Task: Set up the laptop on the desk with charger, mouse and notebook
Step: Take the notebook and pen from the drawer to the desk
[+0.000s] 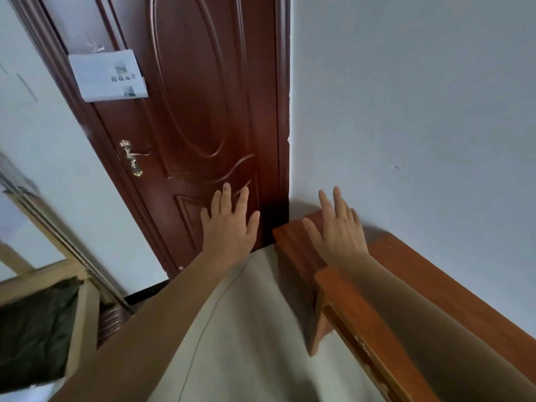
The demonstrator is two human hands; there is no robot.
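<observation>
l hand (229,227) 6 o'clock, fingers spread, empty, door (208,97) at 12 | r hand (339,232) at its 3 o'clock, fingers spread, empty, over counter (420,274) corner

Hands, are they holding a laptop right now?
No, the left hand and the right hand are both open with fingers spread, and no laptop is in view.
</observation>
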